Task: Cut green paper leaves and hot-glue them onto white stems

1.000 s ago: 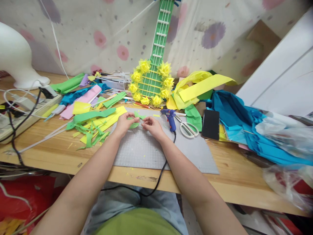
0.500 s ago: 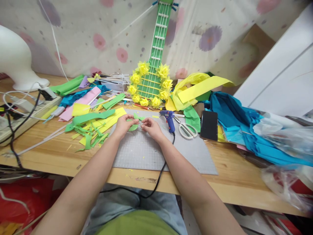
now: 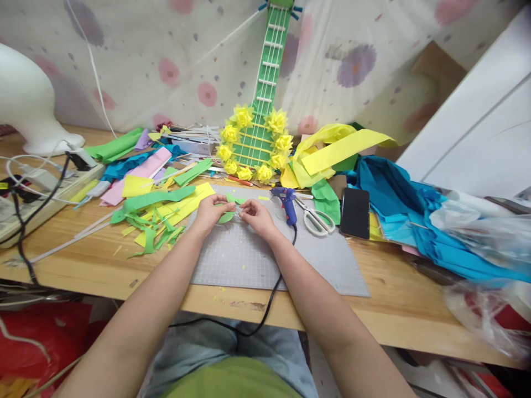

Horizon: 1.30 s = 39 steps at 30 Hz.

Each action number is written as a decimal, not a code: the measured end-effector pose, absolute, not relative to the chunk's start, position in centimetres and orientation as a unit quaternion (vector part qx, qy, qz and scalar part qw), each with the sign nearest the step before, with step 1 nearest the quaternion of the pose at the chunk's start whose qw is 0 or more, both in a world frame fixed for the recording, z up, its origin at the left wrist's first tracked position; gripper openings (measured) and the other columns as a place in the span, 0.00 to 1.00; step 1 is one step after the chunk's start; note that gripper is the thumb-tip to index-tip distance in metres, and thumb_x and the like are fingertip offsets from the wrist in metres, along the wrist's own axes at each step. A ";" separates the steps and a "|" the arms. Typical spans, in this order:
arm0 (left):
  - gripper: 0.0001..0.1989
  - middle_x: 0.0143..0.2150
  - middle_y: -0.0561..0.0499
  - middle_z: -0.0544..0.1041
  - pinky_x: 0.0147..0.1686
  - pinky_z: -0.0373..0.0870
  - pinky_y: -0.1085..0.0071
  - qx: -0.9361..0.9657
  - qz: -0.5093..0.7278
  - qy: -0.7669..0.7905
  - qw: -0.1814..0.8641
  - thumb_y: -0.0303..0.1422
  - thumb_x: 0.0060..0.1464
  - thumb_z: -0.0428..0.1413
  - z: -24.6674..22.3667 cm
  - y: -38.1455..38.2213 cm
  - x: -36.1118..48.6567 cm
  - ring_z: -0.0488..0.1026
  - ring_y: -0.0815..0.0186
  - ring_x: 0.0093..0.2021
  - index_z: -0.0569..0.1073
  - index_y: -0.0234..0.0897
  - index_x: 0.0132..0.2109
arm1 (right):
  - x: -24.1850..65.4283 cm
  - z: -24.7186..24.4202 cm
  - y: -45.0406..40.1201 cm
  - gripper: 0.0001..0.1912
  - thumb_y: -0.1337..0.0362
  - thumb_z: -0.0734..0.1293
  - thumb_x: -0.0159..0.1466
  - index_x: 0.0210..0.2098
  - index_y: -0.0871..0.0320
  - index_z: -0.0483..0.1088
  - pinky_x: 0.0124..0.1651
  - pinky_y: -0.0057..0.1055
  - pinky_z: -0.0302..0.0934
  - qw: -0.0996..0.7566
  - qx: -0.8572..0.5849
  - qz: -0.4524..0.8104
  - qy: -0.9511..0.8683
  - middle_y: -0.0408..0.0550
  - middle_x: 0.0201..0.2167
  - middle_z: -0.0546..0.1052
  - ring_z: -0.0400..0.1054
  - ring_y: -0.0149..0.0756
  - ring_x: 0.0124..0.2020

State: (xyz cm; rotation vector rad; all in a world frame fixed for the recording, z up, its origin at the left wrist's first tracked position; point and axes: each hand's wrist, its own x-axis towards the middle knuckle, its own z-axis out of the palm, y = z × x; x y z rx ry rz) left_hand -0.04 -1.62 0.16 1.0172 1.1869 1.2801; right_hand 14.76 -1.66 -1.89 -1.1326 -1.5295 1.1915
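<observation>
My left hand (image 3: 210, 212) is closed on a green paper leaf (image 3: 226, 218), its fingers pinched together above the grey cutting mat (image 3: 232, 260). Close beside it, my right hand (image 3: 256, 214) is also pinched, the fingertips almost meeting the left ones. What the right fingers hold is too small to make out; a thin pale bit shows between the hands. Another green leaf piece (image 3: 235, 199) shows just behind the fingers. To the right, a blue glue gun (image 3: 286, 204) lies on the mat, with white-handled scissors (image 3: 318, 222) next to it.
A green paper guitar (image 3: 259, 132) with yellow paper flowers leans at the back. Green and yellow paper scraps (image 3: 160, 221) lie left, a black phone (image 3: 354, 213) and blue crepe paper (image 3: 385, 188) right. The glue gun's black cord (image 3: 271, 301) hangs over the front edge.
</observation>
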 end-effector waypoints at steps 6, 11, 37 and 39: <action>0.22 0.24 0.53 0.73 0.29 0.67 0.71 0.420 0.541 0.491 0.538 0.34 0.24 0.67 0.2 -1.6 0.0 0.73 0.67 0.24 0.68 0.32 0.30 | 14.8 -2.0 -1.6 0.09 0.69 0.63 0.49 0.30 0.56 0.63 0.30 0.27 0.57 0.438 -0.448 0.485 -0.611 0.36 0.20 0.66 0.62 0.26 0.22; 0.22 0.24 0.54 0.73 0.30 0.67 0.71 0.414 0.546 0.485 0.543 0.33 0.23 0.67 0.0 -1.6 0.0 0.73 0.67 0.24 0.67 0.32 0.30 | 14.7 -2.0 -1.6 0.09 0.69 0.63 0.48 0.30 0.56 0.62 0.29 0.26 0.56 0.438 -0.447 0.483 -0.612 0.35 0.20 0.65 0.61 0.26 0.22; 0.22 0.29 0.51 0.75 0.26 0.67 0.74 0.401 0.525 0.509 0.552 0.42 0.30 0.65 0.7 -1.7 -0.3 0.74 0.67 0.27 0.71 0.34 0.34 | 15.1 -1.2 -2.3 0.12 0.62 0.67 0.47 0.31 0.57 0.64 0.29 0.26 0.56 0.471 -0.419 0.544 -0.553 0.36 0.20 0.65 0.62 0.25 0.22; 0.25 0.30 0.51 0.75 0.27 0.67 0.74 0.423 0.511 0.511 0.547 0.40 0.29 0.66 0.4 -1.7 -0.4 0.74 0.67 0.27 0.71 0.34 0.37 | 15.1 -1.1 -2.3 0.13 0.62 0.67 0.47 0.31 0.57 0.63 0.29 0.26 0.56 0.477 -0.417 0.546 -0.549 0.36 0.20 0.65 0.62 0.25 0.22</action>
